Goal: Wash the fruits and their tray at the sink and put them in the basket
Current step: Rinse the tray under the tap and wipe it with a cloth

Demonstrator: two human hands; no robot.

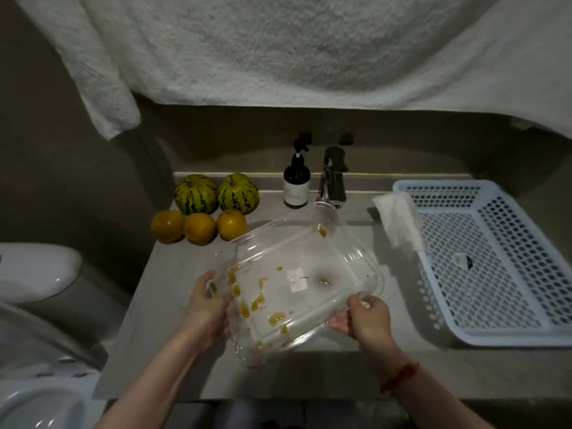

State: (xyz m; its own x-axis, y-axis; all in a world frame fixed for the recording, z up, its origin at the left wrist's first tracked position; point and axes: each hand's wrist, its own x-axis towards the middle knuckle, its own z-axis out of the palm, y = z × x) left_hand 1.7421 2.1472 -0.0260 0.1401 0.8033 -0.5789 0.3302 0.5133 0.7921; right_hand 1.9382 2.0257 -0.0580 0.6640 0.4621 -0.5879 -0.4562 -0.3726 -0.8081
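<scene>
A clear plastic tray (309,258), smeared with orange-yellow stains, is held tilted over the sink below the tap (332,181). My left hand (207,308) grips its near left edge. My right hand (363,317) grips its near right edge. Two striped green melons (216,193) and three oranges (198,228) sit on the counter at the back left, apart from the tray. A white perforated basket (495,258) stands on the counter to the right, holding no fruit.
A dark soap pump bottle (296,184) stands left of the tap. A white cloth (399,221) hangs over the basket's left rim. A toilet (34,274) is at the left. A white towel (278,48) hangs overhead.
</scene>
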